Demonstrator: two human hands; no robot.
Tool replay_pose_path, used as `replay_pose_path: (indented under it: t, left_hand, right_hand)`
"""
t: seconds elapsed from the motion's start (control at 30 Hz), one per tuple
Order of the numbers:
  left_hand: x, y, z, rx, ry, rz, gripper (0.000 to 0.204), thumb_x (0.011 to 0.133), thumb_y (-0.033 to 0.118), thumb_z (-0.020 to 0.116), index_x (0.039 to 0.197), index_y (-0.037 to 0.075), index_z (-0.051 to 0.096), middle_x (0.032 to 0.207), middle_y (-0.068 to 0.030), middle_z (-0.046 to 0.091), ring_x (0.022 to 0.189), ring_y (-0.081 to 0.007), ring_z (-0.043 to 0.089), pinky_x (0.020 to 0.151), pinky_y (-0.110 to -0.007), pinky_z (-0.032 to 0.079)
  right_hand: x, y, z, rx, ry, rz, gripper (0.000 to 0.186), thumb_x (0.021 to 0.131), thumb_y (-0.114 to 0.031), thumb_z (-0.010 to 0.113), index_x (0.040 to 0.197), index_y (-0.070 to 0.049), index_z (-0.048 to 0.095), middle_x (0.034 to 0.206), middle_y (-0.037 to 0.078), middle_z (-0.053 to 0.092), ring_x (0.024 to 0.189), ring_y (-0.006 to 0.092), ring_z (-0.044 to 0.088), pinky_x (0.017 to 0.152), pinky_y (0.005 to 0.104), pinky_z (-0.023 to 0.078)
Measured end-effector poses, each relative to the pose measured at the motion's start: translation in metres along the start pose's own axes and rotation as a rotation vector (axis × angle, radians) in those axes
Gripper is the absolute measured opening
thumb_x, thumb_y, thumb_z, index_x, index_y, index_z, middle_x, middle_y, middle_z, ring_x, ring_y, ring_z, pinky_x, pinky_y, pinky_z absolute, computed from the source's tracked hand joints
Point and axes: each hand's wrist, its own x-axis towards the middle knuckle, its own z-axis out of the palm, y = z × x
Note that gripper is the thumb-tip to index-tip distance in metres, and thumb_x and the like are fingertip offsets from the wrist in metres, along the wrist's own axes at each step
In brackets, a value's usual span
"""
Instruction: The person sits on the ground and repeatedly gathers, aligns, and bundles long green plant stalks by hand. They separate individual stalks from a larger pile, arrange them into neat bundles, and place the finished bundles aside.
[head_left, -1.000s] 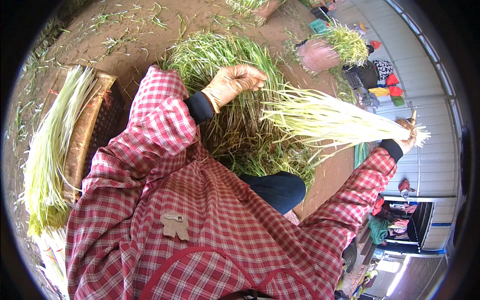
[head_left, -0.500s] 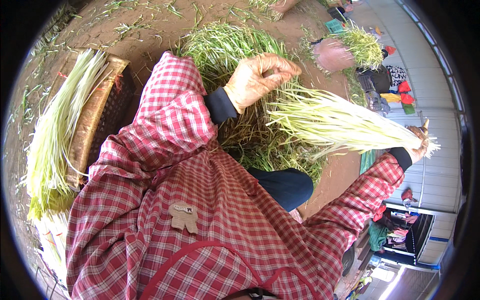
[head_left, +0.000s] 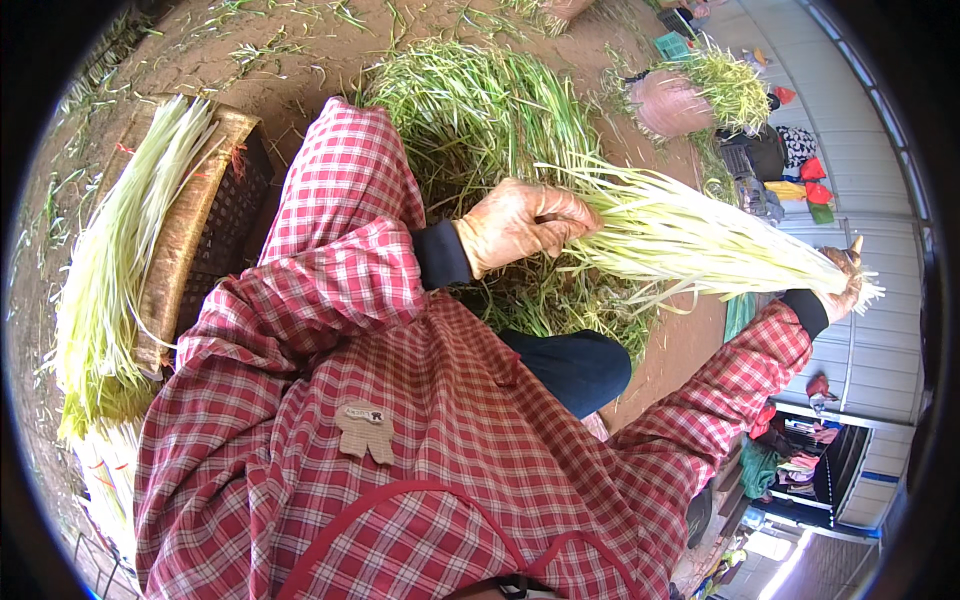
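My right hand (head_left: 840, 280) is closed round the white root ends of a bundle of pale chives (head_left: 715, 230) and holds it out to the right. The long yellow-green leaves fan toward the middle. My left hand (head_left: 525, 222), in a tan, stained glove, is closed in a pinch at the leaf tips of that bundle; how many leaves it has is hidden by the fingers. Below and beyond it lies a large heap of loose green chives (head_left: 480, 105).
At my left a wicker-topped crate (head_left: 225, 150) carries a long pile of pale chives (head_left: 120, 260). Farther off stand a pink sack with chives (head_left: 672, 105) and a teal basket (head_left: 672, 46). A corrugated wall (head_left: 880, 260) runs along the right. Leaf scraps litter the dirt floor (head_left: 330, 45).
My left hand has come down from above the leaves and now pinches at their tips. The bundle in my right hand stays almost in place.
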Motion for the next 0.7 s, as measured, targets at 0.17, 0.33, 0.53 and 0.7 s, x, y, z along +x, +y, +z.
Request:
replay_pose_path:
  t: [0.17,0.33,0.53,0.7]
  left_hand:
    - [0.013,-0.008,0.006,0.285,-0.022,-0.124,0.021,0.087,0.009,0.064,0.108,0.004,0.067,0.084,-0.0069,0.069,0.063,-0.0049,0.057,0.056,-0.023,0.05]
    - [0.024,-0.015,0.016,0.596,-0.009,0.099,0.027,0.081,0.02,0.071,0.107,0.011,0.068,0.087,-0.01,0.07,0.067,-0.0156,0.065,0.063,-0.028,0.052]
    - [0.034,-0.015,0.026,0.485,-0.024,0.088,0.023,0.077,0.023,0.075,0.095,0.009,0.072,0.086,-0.009,0.07,0.071,-0.018,0.065,0.066,-0.03,0.051]
    - [0.045,-0.008,0.022,0.128,-0.088,-0.229,0.015,0.081,0.012,0.072,0.092,0.003,0.07,0.077,-0.0063,0.069,0.055,-0.0087,0.059,0.05,-0.024,0.049]
  right_hand:
    - [-0.003,0.006,0.01,0.006,-0.031,0.068,0.04,0.076,-0.009,0.057,0.11,0.011,0.054,0.069,0.004,0.05,0.061,0.0139,0.048,0.058,0.0265,0.044]
    - [-0.003,0.013,0.014,0.026,-0.016,0.005,0.05,0.074,-0.01,0.058,0.119,0.012,0.049,0.068,0.003,0.048,0.062,0.0139,0.047,0.06,0.0266,0.044]
    - [-0.006,0.017,0.021,0.029,-0.107,0.155,0.053,0.075,-0.009,0.058,0.125,0.009,0.047,0.069,0.002,0.048,0.067,0.0143,0.046,0.063,0.0262,0.043]
    - [-0.01,0.021,0.019,-0.001,-0.061,0.129,0.058,0.075,-0.01,0.059,0.129,0.007,0.045,0.069,0.003,0.048,0.066,0.014,0.046,0.063,0.026,0.043]
